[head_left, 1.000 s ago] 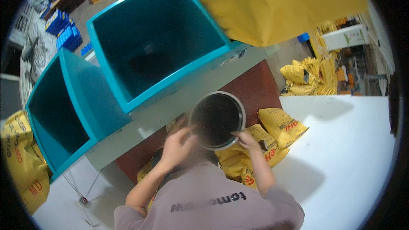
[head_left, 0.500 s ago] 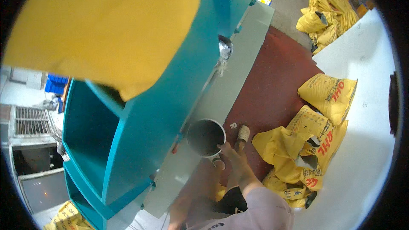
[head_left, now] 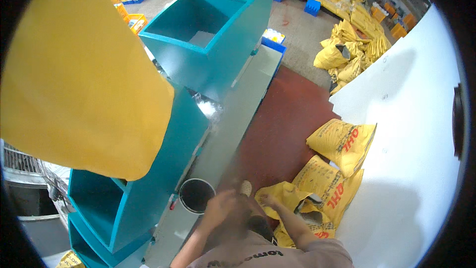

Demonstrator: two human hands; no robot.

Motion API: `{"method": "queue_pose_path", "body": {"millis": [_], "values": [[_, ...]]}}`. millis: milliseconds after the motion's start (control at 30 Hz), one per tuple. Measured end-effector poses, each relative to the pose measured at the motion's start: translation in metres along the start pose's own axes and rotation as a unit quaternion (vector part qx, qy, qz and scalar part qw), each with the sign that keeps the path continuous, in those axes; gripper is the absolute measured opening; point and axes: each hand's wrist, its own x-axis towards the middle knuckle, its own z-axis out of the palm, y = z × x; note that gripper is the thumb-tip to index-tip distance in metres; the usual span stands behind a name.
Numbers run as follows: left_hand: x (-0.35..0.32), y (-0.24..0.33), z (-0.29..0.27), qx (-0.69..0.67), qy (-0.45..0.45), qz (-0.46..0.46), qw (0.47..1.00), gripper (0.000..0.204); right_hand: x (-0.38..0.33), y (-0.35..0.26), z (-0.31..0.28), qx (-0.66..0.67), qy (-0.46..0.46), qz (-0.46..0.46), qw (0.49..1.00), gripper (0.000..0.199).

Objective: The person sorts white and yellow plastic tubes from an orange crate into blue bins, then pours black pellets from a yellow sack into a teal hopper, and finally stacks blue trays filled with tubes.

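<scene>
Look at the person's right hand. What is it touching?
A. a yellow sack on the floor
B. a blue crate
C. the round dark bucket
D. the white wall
A: the right hand rests on the open top of a yellow sack lying on the floor, while the left hand is beside the round dark bucket.

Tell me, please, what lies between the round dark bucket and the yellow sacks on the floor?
In the head view, the left hand lies between the bucket and the yellow sacks, over dark red floor.
</scene>
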Motion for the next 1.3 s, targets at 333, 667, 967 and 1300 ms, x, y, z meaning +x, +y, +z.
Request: {"method": "queue_pose_path", "body": {"millis": [333, 667, 967, 1300], "values": [[0.173, 0.041, 0.025, 0.05, -0.105, -0.013, 0.993, 0.038, -0.064, -0.086, -0.212, 0.147, 0.297, 0.104, 0.937, 0.045], [0.31, 0.154, 0.029, 0.02, -0.11, 0.023, 0.993, 0.037, -0.01, -0.156, -0.222, -0.056, 0.313, -0.126, 0.94, 0.026], [0.375, 0.275, -0.011, 0.17, 0.3, 0.261, 0.902, 0.036, 0.064, -0.215, -0.387, 0.064, 0.148, 0.005, 0.987, 0.029], [0.195, 0.221, -0.222, 0.601, 0.454, -0.354, 0.555, 0.04, 0.131, -0.406, -0.578, -0.127, 0.098, -0.044, 0.986, 0.032]]}}
